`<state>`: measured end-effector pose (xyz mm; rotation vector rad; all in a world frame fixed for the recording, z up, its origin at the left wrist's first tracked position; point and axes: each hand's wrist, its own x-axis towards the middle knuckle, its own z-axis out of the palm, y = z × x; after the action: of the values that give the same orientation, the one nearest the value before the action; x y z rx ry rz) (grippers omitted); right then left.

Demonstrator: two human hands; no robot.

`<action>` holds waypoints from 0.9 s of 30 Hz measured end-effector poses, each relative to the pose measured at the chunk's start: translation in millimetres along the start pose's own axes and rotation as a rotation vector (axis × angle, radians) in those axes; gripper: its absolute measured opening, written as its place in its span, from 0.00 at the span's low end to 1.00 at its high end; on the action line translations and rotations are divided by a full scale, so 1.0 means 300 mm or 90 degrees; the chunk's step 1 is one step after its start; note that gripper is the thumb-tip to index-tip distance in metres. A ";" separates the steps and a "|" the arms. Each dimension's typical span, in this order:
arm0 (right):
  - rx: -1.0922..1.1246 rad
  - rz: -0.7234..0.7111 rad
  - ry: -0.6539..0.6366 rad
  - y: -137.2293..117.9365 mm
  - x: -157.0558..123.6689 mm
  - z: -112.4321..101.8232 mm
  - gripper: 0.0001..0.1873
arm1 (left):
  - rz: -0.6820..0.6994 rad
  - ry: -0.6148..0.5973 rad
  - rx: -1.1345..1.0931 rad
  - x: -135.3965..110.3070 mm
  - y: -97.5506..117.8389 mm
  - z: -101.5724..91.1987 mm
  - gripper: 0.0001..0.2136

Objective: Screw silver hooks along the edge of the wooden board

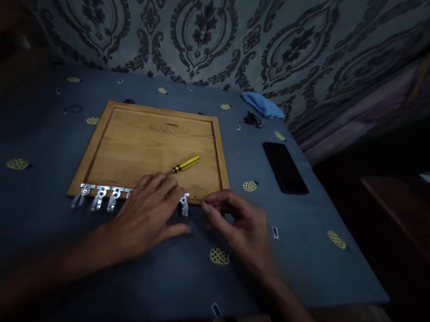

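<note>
Right now your left hand [148, 216] lies flat, fingers loosely spread, over the middle of the metal hook rail [100, 192], pressing it against the near edge of the wooden board [152, 139]. Your right hand [239, 225] sits at the rail's right end by the board's corner, fingertips drawn together. Whether they pinch anything is too blurred to tell. To do this well, I'd judge, bear down evenly with the palm so the thin strip lies straight along the edge, and feel its end into line with the right fingertips. The rail is bright stamped metal, its curved hooks hanging over the blue tablecloth [22, 228]. The board is smooth and pale with a raised frame. A yellow-handled screwdriver [184, 165] lies on it just beyond your left fingers.
</note>
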<state>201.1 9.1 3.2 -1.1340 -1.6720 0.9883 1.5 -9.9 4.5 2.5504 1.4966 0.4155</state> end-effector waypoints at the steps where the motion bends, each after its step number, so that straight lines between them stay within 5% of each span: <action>1: -0.006 0.005 -0.027 0.009 0.016 -0.005 0.05 | -0.005 -0.014 0.013 0.007 0.004 0.008 0.24; 9: -0.139 -0.068 -0.216 0.058 0.067 -0.033 0.05 | -0.069 -0.090 0.010 0.033 0.007 0.007 0.21; 27: -0.336 -0.190 -0.358 0.045 0.106 -0.030 0.06 | -0.029 -0.034 -0.009 0.036 -0.006 0.026 0.18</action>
<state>206.4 44.4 0.6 -0.9235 -2.5798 0.7246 7.7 0.5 -1.8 2.4905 1.5248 0.3477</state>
